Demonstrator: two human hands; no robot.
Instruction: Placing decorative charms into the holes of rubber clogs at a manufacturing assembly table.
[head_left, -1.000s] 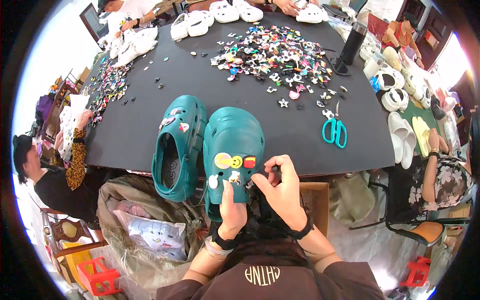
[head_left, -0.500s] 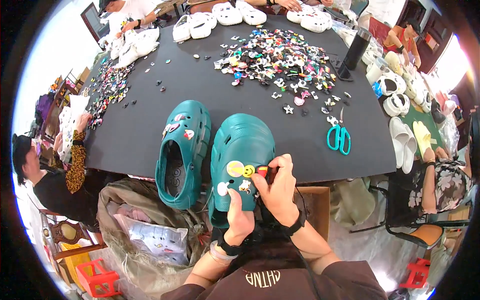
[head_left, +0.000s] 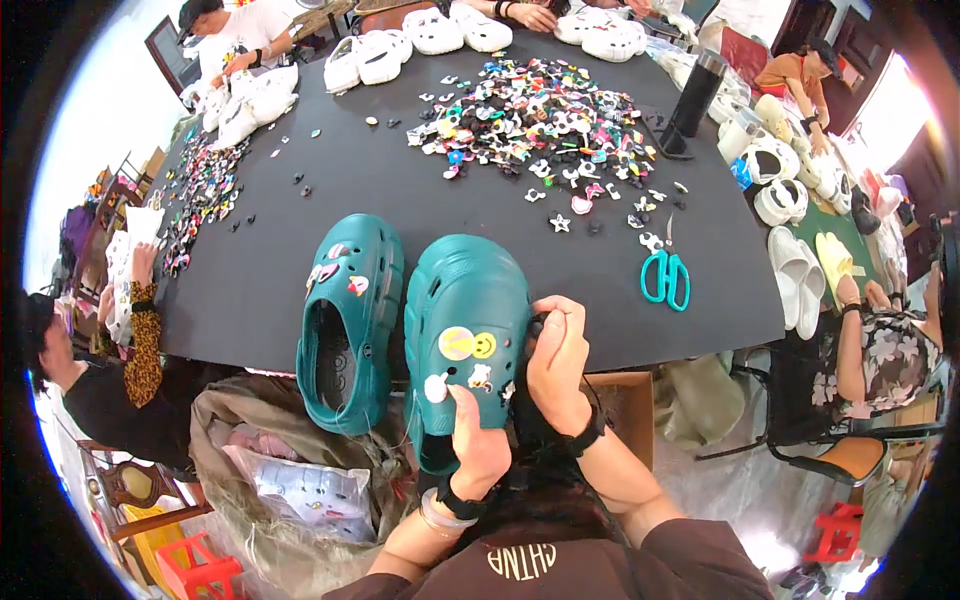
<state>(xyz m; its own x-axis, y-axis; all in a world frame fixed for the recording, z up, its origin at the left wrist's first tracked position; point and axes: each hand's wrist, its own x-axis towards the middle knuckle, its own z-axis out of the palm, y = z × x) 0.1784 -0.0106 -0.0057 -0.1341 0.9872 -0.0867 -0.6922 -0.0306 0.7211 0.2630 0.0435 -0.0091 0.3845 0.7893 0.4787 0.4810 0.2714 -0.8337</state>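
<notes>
**Both hands on the teal clog at the near edge of the bench**

The left hand comes up from the near edge, wrist bent back, fingers curled under the heel end of the teal clog with the thumb laid on top beside a small white charm. The clog sits tilted, its toe on the black bench and its heel hanging off the near rim into that grip. The right hand arches over the clog's right side, knuckles up, a dark band on the wrist; its fingers are bunched tight and pressed against the upper edge, and whether they pinch something small there I cannot tell. A round yellow charm and a yellow smiley charm sit on the upper, just left of that hand. A second teal clog lies just beside it on the left, sole down, open. Farther right on the bench rest teal scissors, well apart from the hands. At the far side spreads a heap of coloured charms, with white clogs beyond.
</notes>
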